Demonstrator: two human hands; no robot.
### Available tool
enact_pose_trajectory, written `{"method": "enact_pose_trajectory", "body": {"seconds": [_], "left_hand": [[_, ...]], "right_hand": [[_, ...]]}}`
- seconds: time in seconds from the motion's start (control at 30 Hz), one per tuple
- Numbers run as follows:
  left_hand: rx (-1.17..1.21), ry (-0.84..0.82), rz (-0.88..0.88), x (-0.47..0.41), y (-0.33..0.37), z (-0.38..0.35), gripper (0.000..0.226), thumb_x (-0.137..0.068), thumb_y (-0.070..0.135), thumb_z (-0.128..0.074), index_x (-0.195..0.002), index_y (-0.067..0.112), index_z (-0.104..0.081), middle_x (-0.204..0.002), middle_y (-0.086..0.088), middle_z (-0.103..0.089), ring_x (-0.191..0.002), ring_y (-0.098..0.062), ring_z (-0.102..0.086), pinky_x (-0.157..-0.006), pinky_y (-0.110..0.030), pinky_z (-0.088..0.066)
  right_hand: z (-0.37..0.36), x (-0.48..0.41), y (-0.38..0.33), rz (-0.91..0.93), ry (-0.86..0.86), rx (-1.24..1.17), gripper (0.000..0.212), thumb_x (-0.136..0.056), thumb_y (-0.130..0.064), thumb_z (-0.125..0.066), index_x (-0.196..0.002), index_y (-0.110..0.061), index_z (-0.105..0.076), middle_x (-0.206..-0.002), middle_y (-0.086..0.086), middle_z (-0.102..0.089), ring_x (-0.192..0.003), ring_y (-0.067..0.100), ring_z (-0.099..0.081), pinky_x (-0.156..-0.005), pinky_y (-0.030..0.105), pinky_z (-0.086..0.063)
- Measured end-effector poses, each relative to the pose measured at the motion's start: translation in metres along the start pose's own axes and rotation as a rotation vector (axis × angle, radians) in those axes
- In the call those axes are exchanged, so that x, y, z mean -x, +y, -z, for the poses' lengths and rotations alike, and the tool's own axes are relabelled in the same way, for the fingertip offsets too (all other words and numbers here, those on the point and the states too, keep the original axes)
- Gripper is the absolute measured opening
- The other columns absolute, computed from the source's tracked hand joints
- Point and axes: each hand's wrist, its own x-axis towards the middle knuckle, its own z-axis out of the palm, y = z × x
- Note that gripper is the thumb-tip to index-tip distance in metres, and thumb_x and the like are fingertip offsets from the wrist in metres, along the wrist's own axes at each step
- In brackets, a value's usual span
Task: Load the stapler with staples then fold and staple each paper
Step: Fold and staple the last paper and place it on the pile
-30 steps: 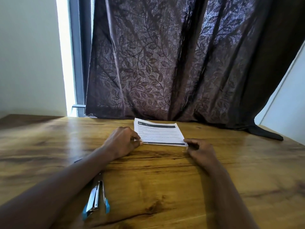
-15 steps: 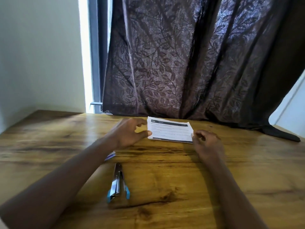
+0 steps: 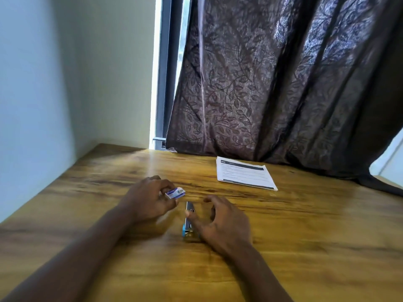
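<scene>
My left hand [image 3: 150,198] pinches a small white and blue staple box [image 3: 175,192] a little above the table. A blue and silver stapler [image 3: 189,221] lies on the wood just below the box, pointing away from me. My right hand [image 3: 220,223] hovers over the stapler's right side with fingers spread and slightly curled; its thumb is at the stapler's top. A stack of printed papers [image 3: 244,174] lies flat at the back of the table, apart from both hands.
The wooden table [image 3: 305,236] runs to a pale wall on the left and a dark patterned curtain [image 3: 272,83] at the back, whose hem drapes onto the table at the far right. A bright window gap [image 3: 157,83] shows beside the curtain.
Both hands left the papers and came back toward me. My left hand picked up the staple box; my right hand moved onto the stapler. The camera turned left.
</scene>
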Motion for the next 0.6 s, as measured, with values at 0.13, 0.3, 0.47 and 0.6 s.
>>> {"method": "enact_pose_trajectory", "body": {"seconds": [0.13, 0.3, 0.47, 0.6], "left_hand": [[-0.019, -0.01, 0.047, 0.005, 0.013, -0.002, 0.056, -0.073, 0.051, -0.056, -0.124, 0.031, -0.069, -0.114, 0.003, -0.065, -0.104, -0.022, -0.065, -0.083, -0.031, -0.049], [-0.038, 0.017, 0.05, 0.01, 0.02, -0.006, 0.045, -0.085, 0.038, -0.066, -0.129, 0.028, -0.067, -0.117, -0.001, -0.064, -0.102, -0.023, -0.063, -0.082, -0.033, -0.049], [-0.037, 0.051, 0.029, 0.012, 0.023, -0.007, 0.044, -0.085, 0.035, -0.067, -0.129, 0.026, -0.067, -0.114, -0.002, -0.064, -0.101, -0.025, -0.063, -0.078, -0.032, -0.046], [0.056, 0.162, -0.017, 0.017, 0.032, -0.006, 0.046, -0.081, 0.042, -0.064, -0.124, 0.029, -0.07, -0.103, 0.004, -0.064, -0.088, -0.017, -0.065, -0.072, -0.031, -0.05]], "right_hand": [[-0.002, 0.008, -0.016, -0.015, -0.024, 0.047, 0.088, -0.07, -0.091, -0.042, -0.129, -0.029, -0.06, -0.126, -0.011, -0.063, -0.116, 0.012, -0.059, -0.095, 0.03, -0.047], [-0.006, 0.011, -0.023, -0.106, -0.008, 0.043, 0.062, -0.079, -0.074, -0.05, -0.112, -0.024, -0.068, -0.109, -0.006, -0.067, -0.1, 0.016, -0.061, -0.086, 0.035, -0.052], [-0.009, 0.018, -0.027, -0.127, -0.04, 0.091, 0.054, -0.082, -0.063, -0.057, -0.116, -0.021, -0.064, -0.116, 0.0, -0.059, -0.107, 0.02, -0.057, -0.089, 0.038, -0.05], [0.013, 0.02, 0.009, -0.231, 0.046, -0.12, 0.034, -0.082, -0.049, -0.068, -0.103, -0.023, -0.071, -0.094, -0.007, -0.066, -0.075, 0.004, -0.058, -0.058, 0.017, -0.043]]}}
